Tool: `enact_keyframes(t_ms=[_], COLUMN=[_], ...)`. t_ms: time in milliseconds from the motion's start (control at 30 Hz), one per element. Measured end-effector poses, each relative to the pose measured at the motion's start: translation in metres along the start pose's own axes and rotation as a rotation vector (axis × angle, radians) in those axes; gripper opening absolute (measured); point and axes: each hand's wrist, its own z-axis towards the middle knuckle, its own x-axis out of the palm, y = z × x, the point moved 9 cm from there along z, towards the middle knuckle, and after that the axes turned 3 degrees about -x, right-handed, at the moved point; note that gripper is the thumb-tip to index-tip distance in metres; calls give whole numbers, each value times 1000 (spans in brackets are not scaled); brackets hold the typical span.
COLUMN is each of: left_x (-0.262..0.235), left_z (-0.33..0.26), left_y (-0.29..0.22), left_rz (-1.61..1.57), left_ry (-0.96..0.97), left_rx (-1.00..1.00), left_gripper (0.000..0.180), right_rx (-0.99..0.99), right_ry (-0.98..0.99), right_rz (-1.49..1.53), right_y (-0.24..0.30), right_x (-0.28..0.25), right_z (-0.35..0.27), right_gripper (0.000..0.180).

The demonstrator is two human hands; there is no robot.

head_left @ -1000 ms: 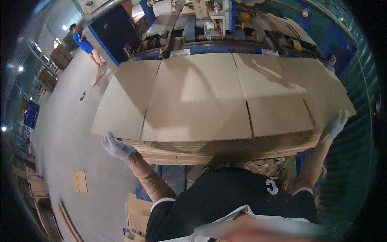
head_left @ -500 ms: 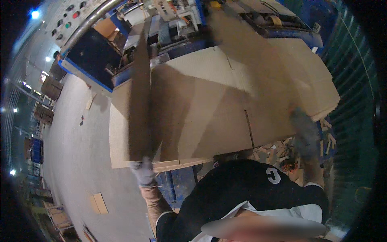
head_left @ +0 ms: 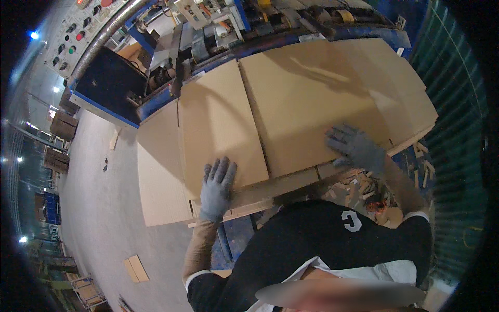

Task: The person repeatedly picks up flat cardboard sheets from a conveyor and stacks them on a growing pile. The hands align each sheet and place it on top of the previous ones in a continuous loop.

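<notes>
Surveying the scene from the cardboard stack (head_left: 161, 171), our landmark, we find the grey floor (head_left: 99, 197) stretching away to its left and the green ribbed wall (head_left: 462, 156) rising to its right. The machine (head_left: 265, 28) stands along the stack's far edge. On top of the stack lies the folded cardboard sheet (head_left: 312, 99), divided by a dark slit that runs from its far edge to its near edge. We note the control panel (head_left: 73, 41) beyond the stack's far left corner, the heap of scraps (head_left: 358, 192) below its near right edge, and a flat cardboard piece (head_left: 136, 269) well apart from its near left corner. Above the stack's near edge, we see the left hand (head_left: 217, 190), gloved, resting on the sheet left of the slit, its grip unclosed, fingers extended and slightly apart. The right hand (head_left: 358, 148), also gloved, rests right of the slit, its grip likewise spread flat; we see neither clasping anything.
</notes>
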Motion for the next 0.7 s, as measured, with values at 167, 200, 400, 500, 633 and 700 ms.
enact_keyframes(t_ms=[167, 200, 400, 500, 633, 700], left_x=[1, 1, 12, 23, 11, -15], left_z=[46, 61, 156, 177, 146, 94], left_y=[29, 36, 96, 110, 110, 101], left_rz=[1, -33, -8, 183, 147, -14], left_ry=[-128, -190, -313, -373, -447, -542], left_rx=[9, 18, -44, -207, -411, -345], left_gripper=[72, 72, 69, 71, 76, 79], right_rx=[48, 78, 209, 333, 490, 552], right_ry=[-43, -9, -72, -90, -176, -216], right_rz=[46, 34, -59, -197, -406, -260], right_y=[-68, -81, -151, -168, -168, -167], right_x=[-4, 0, 14, 25, 18, 9], right_z=[46, 54, 125, 136, 114, 87], right_gripper=[75, 75, 72, 66, 51, 44])
